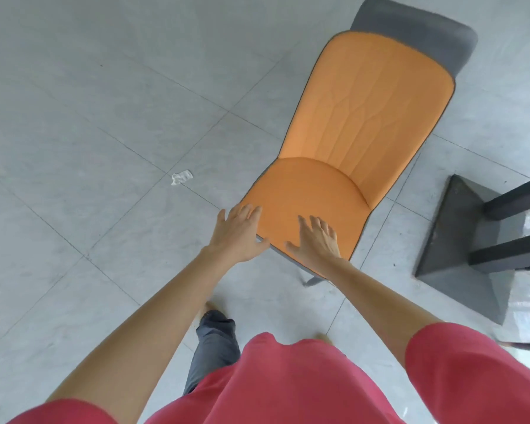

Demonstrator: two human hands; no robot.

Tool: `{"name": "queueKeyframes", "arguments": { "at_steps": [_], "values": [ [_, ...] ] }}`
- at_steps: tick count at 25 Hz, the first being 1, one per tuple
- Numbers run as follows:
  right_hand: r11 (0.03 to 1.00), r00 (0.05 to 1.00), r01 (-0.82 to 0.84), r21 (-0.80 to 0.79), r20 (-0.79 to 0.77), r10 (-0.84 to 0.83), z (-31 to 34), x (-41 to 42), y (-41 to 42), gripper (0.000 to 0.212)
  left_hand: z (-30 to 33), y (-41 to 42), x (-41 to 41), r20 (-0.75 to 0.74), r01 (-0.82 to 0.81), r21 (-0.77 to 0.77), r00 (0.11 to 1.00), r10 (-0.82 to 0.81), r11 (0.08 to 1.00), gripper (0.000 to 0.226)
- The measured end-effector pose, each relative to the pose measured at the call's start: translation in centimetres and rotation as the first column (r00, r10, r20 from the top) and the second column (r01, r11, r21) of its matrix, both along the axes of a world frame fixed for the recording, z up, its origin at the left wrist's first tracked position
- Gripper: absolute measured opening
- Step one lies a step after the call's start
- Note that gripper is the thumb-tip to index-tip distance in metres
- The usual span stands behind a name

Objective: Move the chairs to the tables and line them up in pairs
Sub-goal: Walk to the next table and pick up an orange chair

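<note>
An orange chair (pixel 358 117) with a dark grey back shell stands on the tiled floor, its seat facing me and its backrest leaning away. My left hand (pixel 239 234) reaches over the seat's front left edge with fingers spread. My right hand (pixel 315 240) lies flat on the front of the seat, fingers straight. One grey chair leg (pixel 312 281) shows under the seat front. Neither hand curls round the chair.
A dark grey table base (pixel 459 249) with black uprights stands on the floor at the right, close to the chair. A crumpled white scrap of paper (pixel 181 177) lies on the grey tiles (pixel 74 148) to the left. My leg steps forward below.
</note>
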State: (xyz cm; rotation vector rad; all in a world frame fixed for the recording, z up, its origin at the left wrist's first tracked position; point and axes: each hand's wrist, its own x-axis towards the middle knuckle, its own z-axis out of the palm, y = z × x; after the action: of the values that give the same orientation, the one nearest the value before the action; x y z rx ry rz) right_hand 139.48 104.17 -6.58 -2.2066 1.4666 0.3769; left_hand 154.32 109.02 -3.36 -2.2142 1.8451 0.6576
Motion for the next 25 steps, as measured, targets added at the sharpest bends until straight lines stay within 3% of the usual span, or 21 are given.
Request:
{"name": "queueKeyframes", "arguments": {
  "at_steps": [11, 20, 25],
  "values": [
    [0.946, 0.946, 0.324, 0.001, 0.0, -0.324, 1.5, 13.5, -0.4, 0.068, 0.9, -4.2, 14.9, 0.004, 0.253, 0.012, 0.967, -0.253, 0.967, 0.073],
    [0.826, 0.826, 0.554, 0.102, 0.058, -0.561, -0.8, 20.9, -9.3, 0.07, 0.3, -16.0, 20.7, 0.052, 0.424, 0.082, 0.902, -0.429, 0.902, 0.073],
    [0.794, 0.786, 0.601, 0.088, 0.114, -0.608, -0.5, 21.8, -15.8, 0.067, 0.5, -23.9, 21.1, 0.066, 0.548, 0.109, 0.828, -0.556, 0.829, 0.073]
  ]
}}
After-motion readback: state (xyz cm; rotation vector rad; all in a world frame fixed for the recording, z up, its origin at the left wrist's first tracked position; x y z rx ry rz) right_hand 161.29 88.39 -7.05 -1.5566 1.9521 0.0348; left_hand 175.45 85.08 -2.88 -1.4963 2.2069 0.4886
